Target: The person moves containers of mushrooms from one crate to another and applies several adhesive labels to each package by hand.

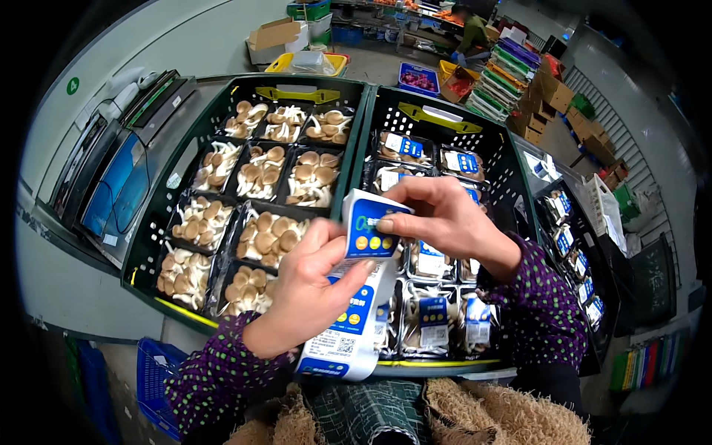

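Observation:
A strip of blue and white printed labels (360, 297) hangs over the crates in front of me, its lower end curling down. My left hand (308, 293) grips the strip between thumb and fingers. The fingers of my right hand (452, 222) pinch the blue top label (362, 231) by its right edge. Below my left hand is a dark green crate (152, 241) with rows of film-wrapped mushroom trays (259, 170) that show no labels. Under my right hand, a second green crate (512, 170) holds mushroom packs (430, 326) bearing blue and white labels. My hands hide some of these packs.
Another dark crate with labelled packs (564, 241) stands at the right. Along the left wall are a blue-screened panel (119, 189) and cables. A blue basket (152, 371) sits low left. Far back are stacked colourful crates (504, 81), cardboard boxes (550, 93) and a person (472, 35).

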`<state>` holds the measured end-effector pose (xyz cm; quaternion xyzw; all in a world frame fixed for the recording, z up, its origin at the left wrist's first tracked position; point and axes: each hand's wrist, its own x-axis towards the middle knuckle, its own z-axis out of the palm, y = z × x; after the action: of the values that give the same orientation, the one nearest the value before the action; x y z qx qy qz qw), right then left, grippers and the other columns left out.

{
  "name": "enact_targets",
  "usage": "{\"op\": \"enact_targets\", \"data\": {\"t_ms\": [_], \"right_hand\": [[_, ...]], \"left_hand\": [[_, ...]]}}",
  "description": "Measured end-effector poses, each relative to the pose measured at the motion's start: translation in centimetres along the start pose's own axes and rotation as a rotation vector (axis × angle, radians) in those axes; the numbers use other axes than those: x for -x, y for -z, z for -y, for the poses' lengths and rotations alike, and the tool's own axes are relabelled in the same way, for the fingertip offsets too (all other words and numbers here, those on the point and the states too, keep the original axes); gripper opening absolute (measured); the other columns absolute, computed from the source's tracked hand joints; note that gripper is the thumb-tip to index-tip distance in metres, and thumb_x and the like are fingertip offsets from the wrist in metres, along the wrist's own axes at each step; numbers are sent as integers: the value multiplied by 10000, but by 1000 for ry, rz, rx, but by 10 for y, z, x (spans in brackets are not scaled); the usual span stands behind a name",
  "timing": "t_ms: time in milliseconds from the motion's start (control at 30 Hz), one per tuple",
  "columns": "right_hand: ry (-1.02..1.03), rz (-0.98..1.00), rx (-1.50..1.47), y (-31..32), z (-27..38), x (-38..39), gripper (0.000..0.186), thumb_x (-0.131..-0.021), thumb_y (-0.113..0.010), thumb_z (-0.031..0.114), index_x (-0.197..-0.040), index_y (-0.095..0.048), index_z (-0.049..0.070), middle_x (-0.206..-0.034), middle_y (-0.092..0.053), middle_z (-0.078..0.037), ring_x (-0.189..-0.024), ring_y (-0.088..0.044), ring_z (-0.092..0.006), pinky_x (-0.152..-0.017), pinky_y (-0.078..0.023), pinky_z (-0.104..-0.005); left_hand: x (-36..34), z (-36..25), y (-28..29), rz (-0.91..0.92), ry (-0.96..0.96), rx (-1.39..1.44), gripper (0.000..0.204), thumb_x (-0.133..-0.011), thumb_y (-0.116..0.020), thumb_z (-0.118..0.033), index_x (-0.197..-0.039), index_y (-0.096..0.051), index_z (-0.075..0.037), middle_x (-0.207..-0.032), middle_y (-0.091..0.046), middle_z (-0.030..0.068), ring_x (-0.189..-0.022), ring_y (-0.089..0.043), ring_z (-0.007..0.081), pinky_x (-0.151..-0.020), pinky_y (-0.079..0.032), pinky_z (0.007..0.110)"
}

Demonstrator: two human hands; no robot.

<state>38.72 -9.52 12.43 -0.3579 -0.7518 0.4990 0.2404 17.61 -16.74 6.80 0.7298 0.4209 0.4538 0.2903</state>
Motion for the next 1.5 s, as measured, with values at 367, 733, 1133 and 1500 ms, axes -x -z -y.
{"op": "enact_targets", "data": {"t_ms": [367, 733, 1133, 1500], "right_hand": [[747, -27, 684, -159, 76, -1, 138, -740, -714, 32, -858, -645, 24, -707, -623, -68, -549, -623, -167, -444, -484, -267], [-294, 69, 122, -178, 26, -108, 247, -831, -776, 165, -920, -647, -26, -705, -665, -61, -517, -586, -74, -448, -462, -208], [-359, -511, -128, -170, -41, -137, 211, -857, -750, 138, -800, -604, -3, -667, -659, -74, -459, -609, -104, -365, -455, -217], [-257, -481, 117, -89, -24, -172, 221, -829, -783, 172, -852, -624, 19, -720, -687, -65, -496, -602, -86, -397, -448, -207]], "left_hand": [[153, 7, 104, -88, -73, 115, 191, -738, -795, -44, -861, -666, 26, -726, -656, 102, -611, -669, 195, -527, -500, 284], [311, 45, 349, -1001, 425, -92, 307, -955, -583, -105, -1210, -565, 65, -1068, -670, 149, -836, -681, 174, -726, -561, 271], [264, 70, 270, -490, 503, 225, 241, -921, -657, -86, -1115, -634, 56, -1026, -708, 89, -857, -630, 88, -758, -478, 226], [208, 44, 301, -499, 261, 151, 257, -896, -600, -43, -1111, -613, 97, -1022, -700, 133, -853, -652, 132, -752, -508, 253]]}}
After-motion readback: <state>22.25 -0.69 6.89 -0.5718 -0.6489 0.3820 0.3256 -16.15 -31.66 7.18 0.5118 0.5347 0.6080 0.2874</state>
